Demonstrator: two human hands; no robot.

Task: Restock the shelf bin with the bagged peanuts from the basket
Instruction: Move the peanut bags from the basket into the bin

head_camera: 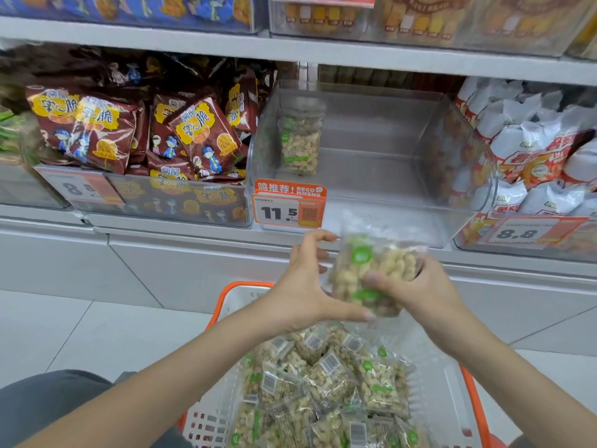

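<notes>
both hands (310, 286) gripping peanut bag (371, 276), maybe two, above basket (468, 392)

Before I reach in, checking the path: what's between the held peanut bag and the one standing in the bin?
Head view: only the clear bin front wall between held bag and standing bag.

Shop: snack shelves (290, 51), price tags (288, 212)
</notes>
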